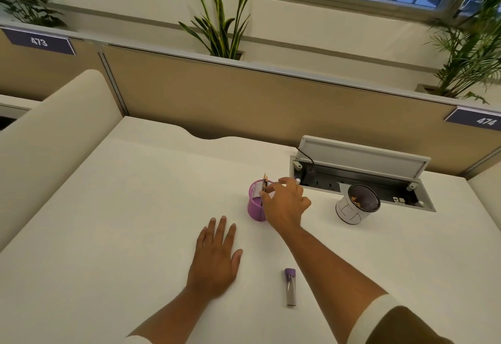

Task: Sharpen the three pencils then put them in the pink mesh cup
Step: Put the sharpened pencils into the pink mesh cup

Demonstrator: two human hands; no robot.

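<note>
You can pass a hand over the open desk (122,208) across the left and lower left of the frame. At centre, the pink mesh cup (254,209) and your right hand (286,204) crowd together. Right of them, a white mesh cup (351,209) stands just beside the open cable hatch (363,155). A purple-capped tube (290,286) lies at lower centre.

Desk (122,221): white.

Pink mesh cup (254,206): upright, near centre of view. Pencils (265,181) stand in it, points up; exact count not determinable.

Right hand (286,202): over the cup's 3 o'clock rim, thumb and fingertips at the pencils. Grip cannot be confirmed.

Left hand (215,259): flat on the desk, palm down, fingers straight, at 7 o'clock from the cup.

Sharpener (290,286): purple-capped, lying at 5 o'clock from the cup, between the forearms, touching neither.

White mesh cup (352,206): at 3 o'clock, tilted, shavings inside, beside the open cable box (360,156).
</note>
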